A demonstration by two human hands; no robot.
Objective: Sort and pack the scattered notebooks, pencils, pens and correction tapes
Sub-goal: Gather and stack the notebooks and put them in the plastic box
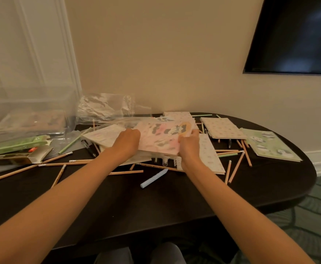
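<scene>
— Grip first: what is being held?

— The pink notebook (161,139), the one with black-and-white animal figures on its cover. The left hand (126,141) curls its fingers over the near-left edge, and the right hand (189,147) clamps the near-right corner. It sits mid-table, its near edge tilted up off the pile.

— What lies under it?

— A pale notebook (102,137) lies under the left hand. A spiral notebook (211,156) lies just beside the right wrist, with its coil toward the near side. Some pens show beneath the raised edge, too blurred to count.

— Anything crowding it?

— A clear film (117,121) arcs over its far-left edge; I cannot tell whether the cover is inside it. The rear notebook (178,115) lies behind it by the wall. The dotted notebook (222,128) is to the right, and the green panda notebook (270,145) is near the right end of the dark table (155,202).

— And the loose items?

— Wooden pencils (236,167) lie scattered on both sides, some tucked under the notebooks. A pale blue pen (154,179) lies toward the front, between the two forearms and apart from both. A black pen (88,148) lies left of the left hand. At the far left stand a clear box (28,111) and crumpled plastic bags (106,107) against the wall. A green carton (16,144) lies on its side there too.
</scene>
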